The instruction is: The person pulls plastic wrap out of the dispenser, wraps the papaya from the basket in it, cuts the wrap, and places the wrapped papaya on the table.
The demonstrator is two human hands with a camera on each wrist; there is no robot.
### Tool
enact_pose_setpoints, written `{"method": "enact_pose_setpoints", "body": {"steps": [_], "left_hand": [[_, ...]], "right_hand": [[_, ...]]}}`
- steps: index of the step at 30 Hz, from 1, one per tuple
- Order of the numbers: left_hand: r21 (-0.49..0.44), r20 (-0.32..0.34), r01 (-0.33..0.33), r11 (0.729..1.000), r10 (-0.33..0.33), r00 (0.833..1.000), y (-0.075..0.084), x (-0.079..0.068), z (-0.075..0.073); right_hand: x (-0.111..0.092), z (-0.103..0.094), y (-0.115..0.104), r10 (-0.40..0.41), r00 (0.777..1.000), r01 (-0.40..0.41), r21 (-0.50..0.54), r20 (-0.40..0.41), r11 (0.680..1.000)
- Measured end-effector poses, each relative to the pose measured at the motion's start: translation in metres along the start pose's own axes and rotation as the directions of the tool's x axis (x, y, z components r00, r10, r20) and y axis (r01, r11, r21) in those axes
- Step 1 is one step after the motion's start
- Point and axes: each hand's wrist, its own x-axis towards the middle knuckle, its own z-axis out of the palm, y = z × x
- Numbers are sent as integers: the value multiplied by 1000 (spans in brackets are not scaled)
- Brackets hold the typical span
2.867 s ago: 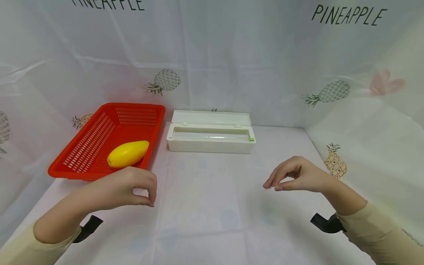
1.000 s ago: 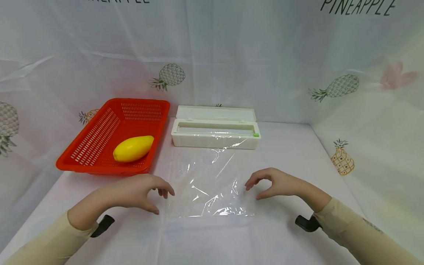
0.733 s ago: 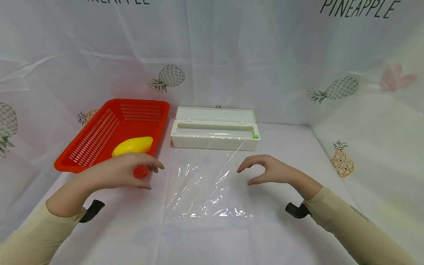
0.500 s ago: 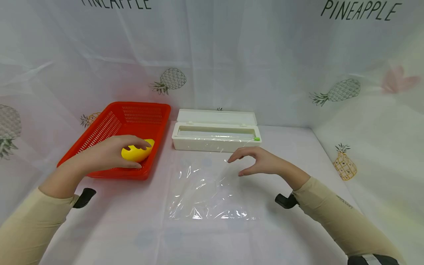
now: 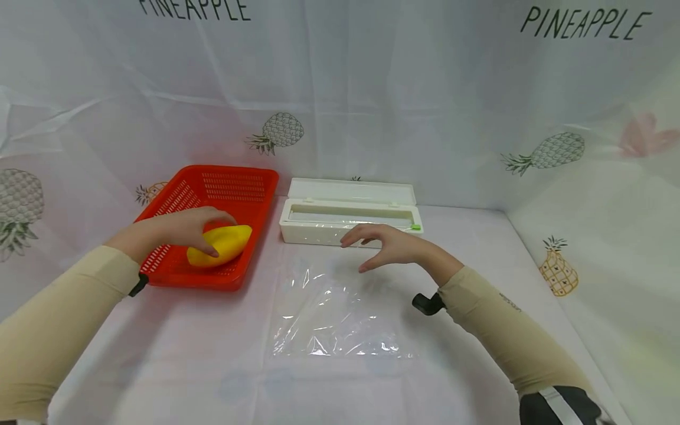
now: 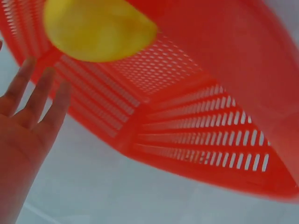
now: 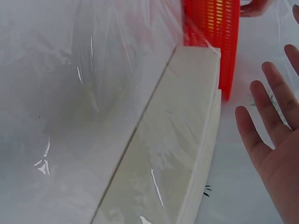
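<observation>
My left hand [image 5: 183, 227] reaches into the red plastic basket [image 5: 228, 184], thumb and fingers spread around a yellow mango [image 5: 229, 243]. In the left wrist view its fingers [image 6: 39, 93] are extended, with a gap between them and the mango [image 6: 96, 28]. My right hand [image 5: 393, 245] hovers in front of the white cling film box [image 5: 308, 233], fingers spread and nothing in them. A sheet of clear cling film [image 5: 329, 321] runs from the box toward me and lies wrinkled on the table. The right wrist view shows film draped over the box's front [image 7: 163, 116].
The box's lid [image 5: 350, 190] stands raised at the back, and a green slider [image 5: 416, 227] sits at its right end. A white pineapple-print sheet [image 5: 404, 118] hangs behind and covers the table [image 5: 212, 366]. The basket stands just left of the box.
Both hands earlier pinched near the front; film now lies spread out from the box. My left hand has moved forward into the basket over the mango, and the right hand leftward toward the box.
</observation>
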Motion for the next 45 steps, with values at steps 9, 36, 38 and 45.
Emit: {"method": "enact_pose_setpoints", "body": {"steps": [9, 36, 38, 45], "left_hand": [[-18, 147, 17, 1000, -14, 989, -6, 19, -3], [-27, 290, 177, 984, -161, 943, -13, 32, 7], [-31, 291, 168, 985, -152, 945, -14, 31, 6], [-18, 194, 76, 997, -71, 978, -16, 22, -17]], "right_hand": [[11, 6, 10, 30, 1000, -30, 20, 8, 999], [25, 35, 16, 34, 997, -35, 4, 68, 999], [26, 36, 16, 19, 998, -20, 5, 56, 1000], [29, 33, 15, -15, 1000, 15, 30, 10, 999]]}}
